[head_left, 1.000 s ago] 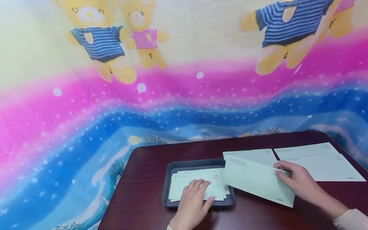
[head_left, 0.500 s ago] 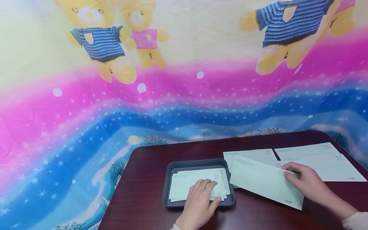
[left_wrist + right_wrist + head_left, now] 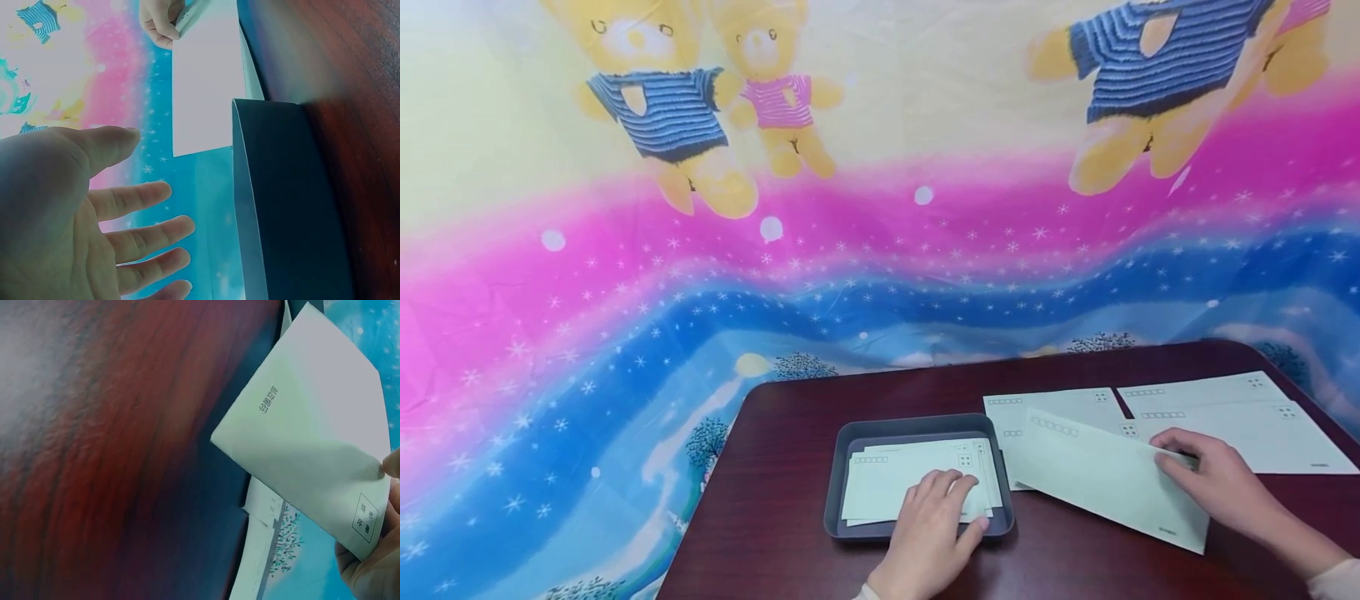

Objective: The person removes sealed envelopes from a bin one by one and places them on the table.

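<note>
My right hand pinches a white envelope by its upper right edge, thumb in front. The envelope tilts down to the right and overlaps other envelopes on the table in the head view. In the right wrist view its printed corner box and small lettering show beside the thumb. Over the dark grey tray hovers my left hand, fingers spread and holding nothing; the left wrist view shows its fingers apart from the tray wall. Inside the tray lies a stack of envelopes, partly hidden by that hand.
Behind the held envelope, more envelopes lie just right of the tray. Another overlapping group of envelopes lies at the table's right side. The dark red wooden table meets a printed bear curtain at its back edge.
My right hand has carried the envelope to the right and slightly down, away from the tray. My left hand has shifted a little to the right over the stack.
</note>
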The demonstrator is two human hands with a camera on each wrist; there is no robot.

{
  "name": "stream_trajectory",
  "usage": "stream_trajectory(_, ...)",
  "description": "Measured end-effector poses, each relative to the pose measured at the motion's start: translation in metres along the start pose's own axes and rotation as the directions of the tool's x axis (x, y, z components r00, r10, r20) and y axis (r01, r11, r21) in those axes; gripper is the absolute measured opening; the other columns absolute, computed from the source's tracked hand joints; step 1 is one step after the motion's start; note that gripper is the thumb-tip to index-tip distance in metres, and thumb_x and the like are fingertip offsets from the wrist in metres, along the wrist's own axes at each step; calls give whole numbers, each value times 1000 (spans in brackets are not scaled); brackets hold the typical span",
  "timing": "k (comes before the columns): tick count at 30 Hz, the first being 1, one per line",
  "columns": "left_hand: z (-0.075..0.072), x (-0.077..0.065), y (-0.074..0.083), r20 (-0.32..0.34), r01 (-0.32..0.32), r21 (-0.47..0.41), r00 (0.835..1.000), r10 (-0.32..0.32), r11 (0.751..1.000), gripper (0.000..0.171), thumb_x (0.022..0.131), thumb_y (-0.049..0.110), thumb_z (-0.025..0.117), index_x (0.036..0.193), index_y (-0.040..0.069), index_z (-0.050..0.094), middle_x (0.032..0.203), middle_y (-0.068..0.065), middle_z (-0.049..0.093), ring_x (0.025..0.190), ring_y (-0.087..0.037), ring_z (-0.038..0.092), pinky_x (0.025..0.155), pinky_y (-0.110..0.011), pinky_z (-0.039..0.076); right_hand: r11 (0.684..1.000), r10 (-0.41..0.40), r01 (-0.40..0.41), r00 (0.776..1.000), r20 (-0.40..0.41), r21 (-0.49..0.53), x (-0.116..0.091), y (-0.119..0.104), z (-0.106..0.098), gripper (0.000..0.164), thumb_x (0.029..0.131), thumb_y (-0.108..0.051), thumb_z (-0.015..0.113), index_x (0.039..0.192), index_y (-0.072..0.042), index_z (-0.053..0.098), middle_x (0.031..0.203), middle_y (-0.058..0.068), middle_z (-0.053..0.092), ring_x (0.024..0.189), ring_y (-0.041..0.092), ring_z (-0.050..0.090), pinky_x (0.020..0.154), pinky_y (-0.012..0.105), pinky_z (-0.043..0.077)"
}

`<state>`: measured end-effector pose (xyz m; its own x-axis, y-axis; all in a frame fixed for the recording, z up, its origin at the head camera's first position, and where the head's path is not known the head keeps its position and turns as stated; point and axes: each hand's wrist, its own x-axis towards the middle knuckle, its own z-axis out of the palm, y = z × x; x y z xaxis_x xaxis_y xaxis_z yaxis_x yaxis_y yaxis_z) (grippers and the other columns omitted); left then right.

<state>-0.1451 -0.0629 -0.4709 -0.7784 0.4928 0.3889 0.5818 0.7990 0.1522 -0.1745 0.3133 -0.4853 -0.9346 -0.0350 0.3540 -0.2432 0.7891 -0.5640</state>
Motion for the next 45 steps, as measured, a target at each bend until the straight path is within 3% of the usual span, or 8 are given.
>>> stream_trajectory(6,1,-1,1,-3,-2,4,1000,2,1000,42,92,45,49,124,19,57,119,5,57,112,-14,49,87,-37,43,1000,-10,10,1000,22,-17,-4,10,1,5,86,-17,65,91,-16,66,78,-6,65,73,-7,50,60,29,43)
stream_trajectory(13,1,1,4,18,-2,-3,1000,2,1000,43,93,46,47,125,19,57,120,5,57,113,-13,48,88,-36,43,999,-11,13,999,51,-47,-7,22,-2,7,83,-15,68,90,-17,67,84,-5,66,75,-10,50,60,29,46)
stream_trajectory(26,3,5,7,7,-10,-3,1000,10,1000,42,92,45,49,125,19,58,118,6,57,112,-12,49,87,-34,43,992,-50,56,997,51,-110,-1,34,-9,16,78,-10,70,94,-13,70,93,7,69,74,-11,50,57,31,46)
stream_trajectory(29,4,6,8,11,-13,2,1000,13,1000,42,93,46,48,125,20,57,119,6,57,113,-12,48,88,-34,43,990,-42,50,997,69,-132,0,38,-11,18,78,-9,69,95,-12,70,94,8,69,75,-3,56,60,34,48)
stream_trajectory(35,5,6,11,14,-25,5,1000,25,1000,41,92,44,51,125,20,57,120,6,57,113,-13,48,87,-35,43,986,7,8,996,93,-165,1,47,-12,19,77,-6,65,96,-5,70,95,17,68,83,35,63,65,49,49)
stream_trajectory(45,10,9,16,4,-52,-3,999,52,999,39,91,42,53,122,19,58,119,6,57,114,-13,49,88,-35,43,975,63,-37,992,112,-221,2,60,-16,21,77,-7,63,96,-1,69,94,21,66,85,41,61,66,54,47)
